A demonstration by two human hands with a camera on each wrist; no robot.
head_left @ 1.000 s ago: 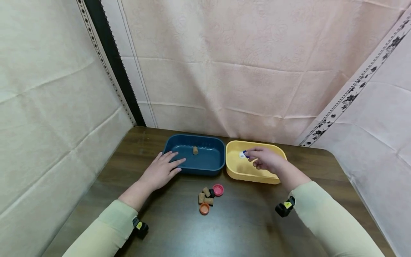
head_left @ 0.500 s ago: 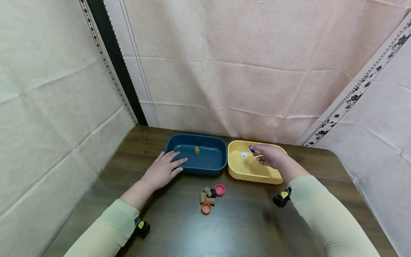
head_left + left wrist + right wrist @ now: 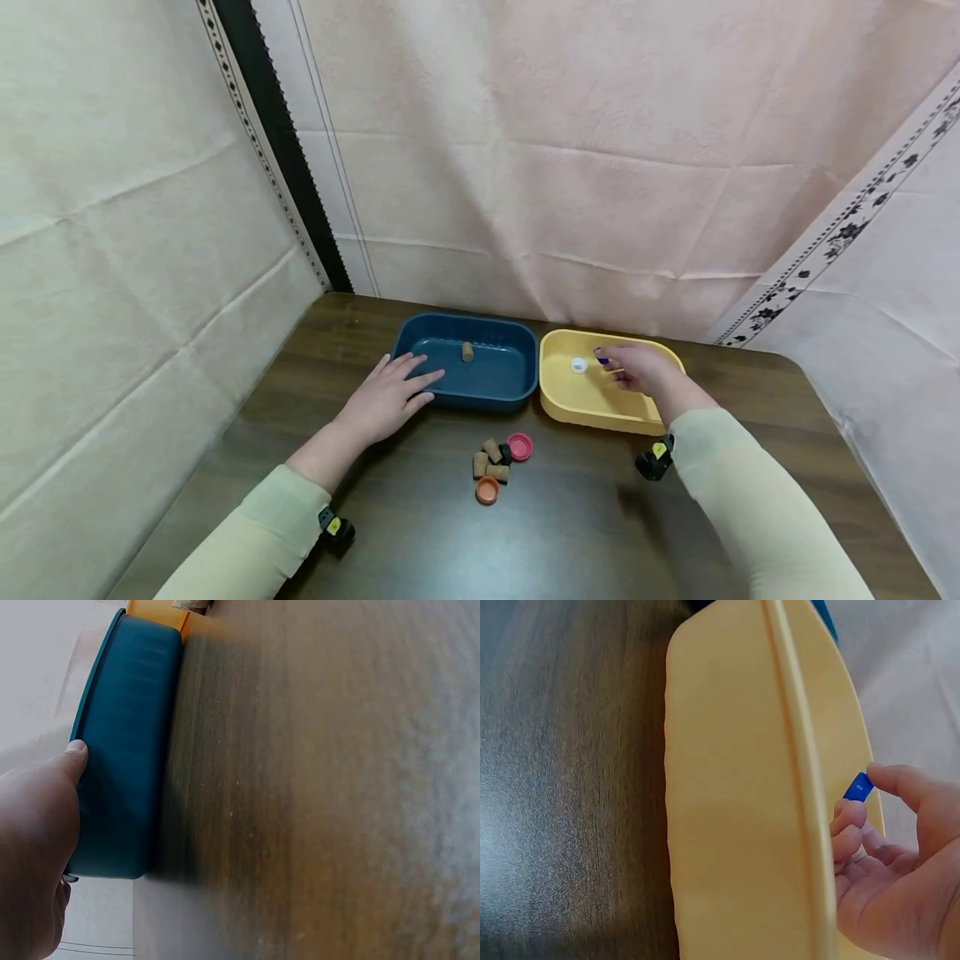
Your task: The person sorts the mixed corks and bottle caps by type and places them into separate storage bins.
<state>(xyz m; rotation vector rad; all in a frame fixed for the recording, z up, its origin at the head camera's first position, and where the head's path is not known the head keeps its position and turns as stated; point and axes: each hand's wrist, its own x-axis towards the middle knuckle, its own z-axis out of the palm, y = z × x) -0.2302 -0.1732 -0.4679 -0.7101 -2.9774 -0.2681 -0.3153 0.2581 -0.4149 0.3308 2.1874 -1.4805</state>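
My right hand (image 3: 641, 368) is over the yellow tray (image 3: 600, 419); in the right wrist view its thumb and fingers pinch a small blue piece (image 3: 858, 787). A round white cap (image 3: 579, 365) lies in the tray, left of that hand. My left hand (image 3: 386, 400) rests with spread fingers on the near left rim of the blue tray (image 3: 480, 400). One cork (image 3: 467, 352) stands or lies inside the blue tray; which, I cannot tell. In the left wrist view the thumb touches the blue tray's rim.
Nearer on the wooden table (image 3: 570, 533) lies a group: several corks (image 3: 497, 473), a black piece (image 3: 506, 453), a pink cap (image 3: 520, 447) and an orange cap (image 3: 487, 490). The two trays stand side by side before a cloth curtain (image 3: 600, 208).
My right hand has moved a little to the right with the blue piece, away from the white cap, which stays in the yellow tray. My left hand stays at the blue tray.
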